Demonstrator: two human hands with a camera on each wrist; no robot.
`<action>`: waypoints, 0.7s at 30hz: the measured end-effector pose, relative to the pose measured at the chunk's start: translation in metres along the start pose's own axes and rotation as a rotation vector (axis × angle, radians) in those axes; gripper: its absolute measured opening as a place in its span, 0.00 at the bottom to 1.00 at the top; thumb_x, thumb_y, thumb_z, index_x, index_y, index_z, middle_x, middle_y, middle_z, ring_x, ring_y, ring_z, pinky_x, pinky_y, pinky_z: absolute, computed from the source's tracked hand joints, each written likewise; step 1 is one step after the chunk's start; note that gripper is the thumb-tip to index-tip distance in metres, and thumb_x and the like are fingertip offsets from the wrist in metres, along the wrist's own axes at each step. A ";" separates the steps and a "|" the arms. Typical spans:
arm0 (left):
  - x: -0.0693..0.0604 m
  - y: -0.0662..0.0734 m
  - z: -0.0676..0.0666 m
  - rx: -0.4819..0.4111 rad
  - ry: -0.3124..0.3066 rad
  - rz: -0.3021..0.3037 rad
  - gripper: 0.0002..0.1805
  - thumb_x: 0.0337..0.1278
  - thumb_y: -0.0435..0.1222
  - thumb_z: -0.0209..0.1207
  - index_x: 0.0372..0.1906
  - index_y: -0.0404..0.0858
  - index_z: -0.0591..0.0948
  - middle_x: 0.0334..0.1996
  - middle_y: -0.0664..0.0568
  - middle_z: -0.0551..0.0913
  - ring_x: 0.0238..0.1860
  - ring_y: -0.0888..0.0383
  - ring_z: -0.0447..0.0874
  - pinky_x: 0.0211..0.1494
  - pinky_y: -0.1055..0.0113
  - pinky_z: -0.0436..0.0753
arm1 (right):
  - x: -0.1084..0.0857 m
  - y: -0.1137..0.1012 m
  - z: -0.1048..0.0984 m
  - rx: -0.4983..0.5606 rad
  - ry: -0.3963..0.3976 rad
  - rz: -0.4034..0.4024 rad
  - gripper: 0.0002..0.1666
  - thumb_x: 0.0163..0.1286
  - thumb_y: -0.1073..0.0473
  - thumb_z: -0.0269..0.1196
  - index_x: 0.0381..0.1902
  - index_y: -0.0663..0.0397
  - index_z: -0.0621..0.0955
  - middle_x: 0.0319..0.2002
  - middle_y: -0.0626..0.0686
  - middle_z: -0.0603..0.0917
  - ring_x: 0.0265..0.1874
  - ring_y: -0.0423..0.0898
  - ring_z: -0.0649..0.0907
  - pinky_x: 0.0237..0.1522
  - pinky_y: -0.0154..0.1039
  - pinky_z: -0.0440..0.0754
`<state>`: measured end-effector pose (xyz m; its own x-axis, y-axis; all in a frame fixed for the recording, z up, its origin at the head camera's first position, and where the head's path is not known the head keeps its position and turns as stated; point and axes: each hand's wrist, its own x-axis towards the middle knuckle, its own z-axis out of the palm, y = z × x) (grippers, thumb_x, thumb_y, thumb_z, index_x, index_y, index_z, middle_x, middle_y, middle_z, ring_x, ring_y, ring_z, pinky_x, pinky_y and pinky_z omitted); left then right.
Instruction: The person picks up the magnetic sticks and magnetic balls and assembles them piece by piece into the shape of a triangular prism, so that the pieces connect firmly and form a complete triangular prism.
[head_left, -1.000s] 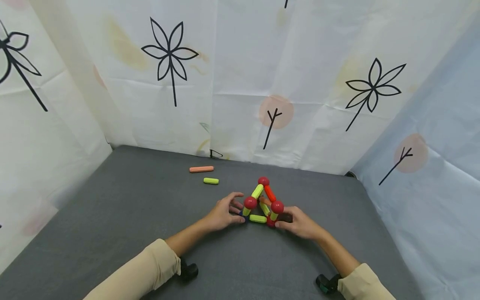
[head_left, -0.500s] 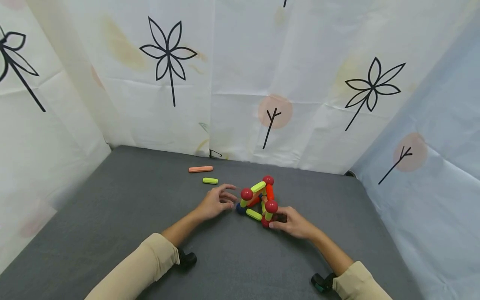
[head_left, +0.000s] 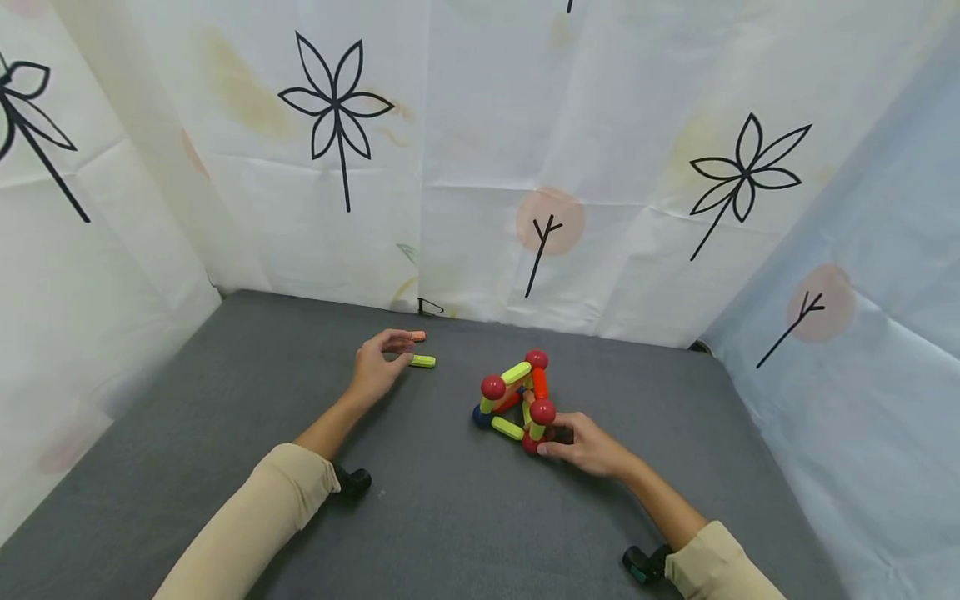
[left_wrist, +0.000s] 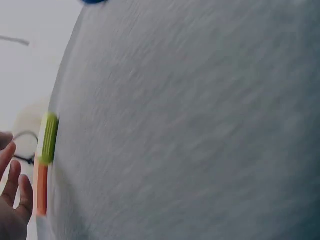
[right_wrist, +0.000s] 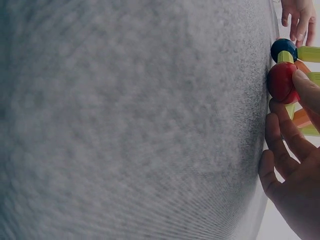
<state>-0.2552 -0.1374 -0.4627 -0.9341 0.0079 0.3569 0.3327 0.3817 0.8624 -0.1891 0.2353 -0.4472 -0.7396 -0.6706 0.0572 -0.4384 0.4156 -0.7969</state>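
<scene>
A ball-and-stick structure of red and dark blue balls joined by yellow-green, orange and red sticks stands on the table. At its near corner my right hand (head_left: 588,447) pinches the lower red ball (right_wrist: 281,82) between thumb and fingers. A dark blue ball (head_left: 482,417) forms the left base corner. Further left, my left hand (head_left: 377,367) is beside a short yellow-green stick (head_left: 424,362) and a longer orange stick (head_left: 418,337), partly covering both in the head view. In the left wrist view its fingers are spread, apart from the yellow-green stick (left_wrist: 48,139), holding nothing visible.
The dark grey tabletop (head_left: 450,517) runs back to a white patterned curtain (head_left: 480,167), with more curtain at both sides. A black wrist camera (head_left: 352,482) sits on the left forearm, and another black wrist camera (head_left: 647,565) on the right.
My left hand has left the structure and moved left and back to the loose sticks. The structure turned slightly during the first half second; my right hand stays on it.
</scene>
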 end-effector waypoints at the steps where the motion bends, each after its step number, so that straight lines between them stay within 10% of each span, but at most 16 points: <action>1: 0.002 -0.002 -0.002 0.016 0.020 -0.011 0.19 0.60 0.23 0.63 0.57 0.29 0.79 0.50 0.38 0.84 0.50 0.44 0.81 0.50 0.50 0.79 | 0.000 0.000 0.000 0.000 0.000 0.002 0.16 0.68 0.62 0.67 0.52 0.61 0.82 0.43 0.54 0.85 0.41 0.46 0.81 0.46 0.38 0.81; 8: 0.016 -0.018 -0.014 0.139 0.105 -0.101 0.19 0.62 0.24 0.61 0.58 0.30 0.79 0.53 0.36 0.82 0.56 0.40 0.77 0.55 0.44 0.74 | -0.001 0.000 0.001 0.002 0.015 0.015 0.17 0.68 0.61 0.67 0.53 0.61 0.82 0.44 0.54 0.85 0.40 0.46 0.81 0.45 0.37 0.81; 21: 0.026 -0.026 -0.012 0.280 0.071 -0.174 0.23 0.61 0.26 0.63 0.61 0.33 0.77 0.54 0.36 0.81 0.56 0.40 0.77 0.59 0.44 0.71 | -0.001 0.000 0.002 0.021 0.016 0.031 0.19 0.68 0.61 0.67 0.55 0.63 0.81 0.45 0.55 0.85 0.42 0.48 0.81 0.47 0.39 0.81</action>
<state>-0.2861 -0.1577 -0.4715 -0.9592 -0.1401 0.2458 0.1116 0.6110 0.7837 -0.1871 0.2352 -0.4480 -0.7609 -0.6476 0.0412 -0.4041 0.4232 -0.8109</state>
